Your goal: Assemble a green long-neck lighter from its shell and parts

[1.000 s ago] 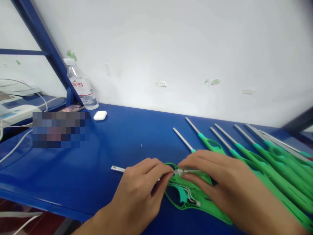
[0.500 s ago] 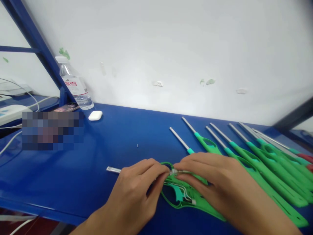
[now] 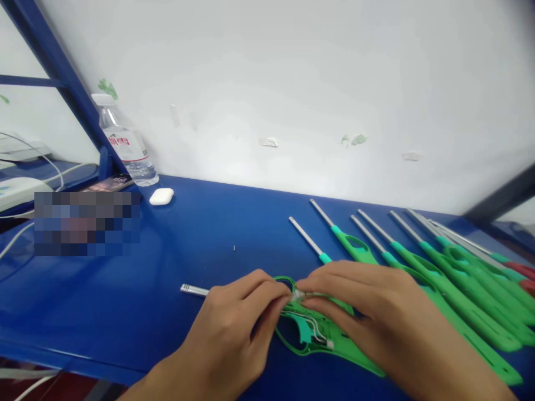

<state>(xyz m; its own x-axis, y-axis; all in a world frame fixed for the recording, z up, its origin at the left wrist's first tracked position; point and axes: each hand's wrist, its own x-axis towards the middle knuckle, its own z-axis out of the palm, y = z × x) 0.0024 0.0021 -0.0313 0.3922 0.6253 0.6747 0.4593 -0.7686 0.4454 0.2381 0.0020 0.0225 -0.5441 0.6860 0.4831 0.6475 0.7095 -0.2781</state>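
An opened green long-necked gas lighter [image 3: 353, 355] lies on the blue table below my hands, its insides showing. Its silver tube [image 3: 194, 289] sticks out to the left, partly behind my left hand [image 3: 238, 326]. Inside the shell are a teal trigger [image 3: 304, 329] and thin pale wires [image 3: 316, 323]. My left hand pinches a small clear piece [image 3: 297, 296] at its left side, thumb against fingers. From the other side my right hand [image 3: 368, 306] pinches the same piece, just above the shell. The fingertips hide most of it, so its exact kind does not show.
Several green lighters [image 3: 463, 289] with silver tubes lie in a slanted row at the right, with red ones [image 3: 518, 275] beyond. A water bottle [image 3: 127, 146], a white case [image 3: 161, 196] and a white power strip [image 3: 20, 192] stand left. A tiny pin [image 3: 234, 248] lies mid-table.
The view has shifted very slightly. Both hands keep their pinch on the clear piece, the left fingertips having edged a little to the right.
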